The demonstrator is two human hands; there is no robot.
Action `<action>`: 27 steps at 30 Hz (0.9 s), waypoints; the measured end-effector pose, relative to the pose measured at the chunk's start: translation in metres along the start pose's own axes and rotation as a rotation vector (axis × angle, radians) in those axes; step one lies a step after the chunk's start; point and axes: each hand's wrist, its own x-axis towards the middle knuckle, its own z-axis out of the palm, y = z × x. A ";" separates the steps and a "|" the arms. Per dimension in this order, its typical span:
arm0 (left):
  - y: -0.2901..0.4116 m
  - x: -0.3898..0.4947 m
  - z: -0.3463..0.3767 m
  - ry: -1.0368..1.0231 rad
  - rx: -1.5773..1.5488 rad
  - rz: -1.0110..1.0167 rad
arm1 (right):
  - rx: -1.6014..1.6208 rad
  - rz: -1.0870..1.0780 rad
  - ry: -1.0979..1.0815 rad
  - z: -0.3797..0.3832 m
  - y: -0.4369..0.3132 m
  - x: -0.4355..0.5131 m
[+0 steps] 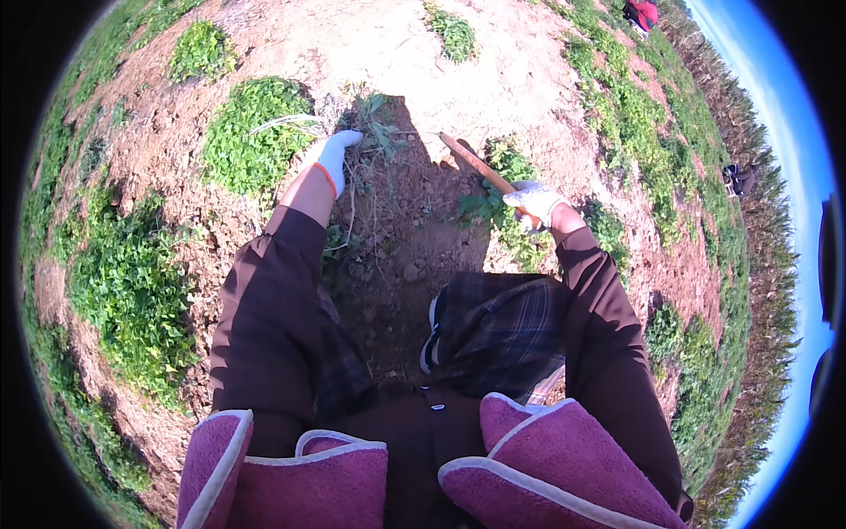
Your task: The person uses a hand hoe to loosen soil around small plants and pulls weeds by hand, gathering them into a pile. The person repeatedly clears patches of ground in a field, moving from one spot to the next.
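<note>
My left hand (338,159), in a white glove with an orange cuff, is closed around a bunch of uprooted stems (378,132) with wilted leaves and pale trailing roots. In my right hand (534,202), also gloved, is the wooden handle (482,165) of a tool. That handle points up and left toward the plants. A thin part seems to run from its far end toward the stems, but glare and shadow hide its shape. Shaded bare soil (416,244) lies between my hands.
Leafy green plants (258,132) grow left of my left hand, and more (512,165) beside my right. My plaid-covered knee (502,324) is bent below. A person in red (641,13) is far off at the upper right; another person (741,180) is near tall dry crops (760,264).
</note>
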 end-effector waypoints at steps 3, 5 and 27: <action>0.000 -0.005 0.009 0.014 0.005 -0.002 | 0.223 -0.061 0.110 0.007 -0.015 0.001; -0.002 0.000 0.008 0.011 0.033 0.021 | 0.523 -0.155 0.138 0.005 -0.014 0.016; -0.006 0.005 0.006 0.023 0.050 0.068 | -0.040 -0.041 0.452 0.006 0.014 0.060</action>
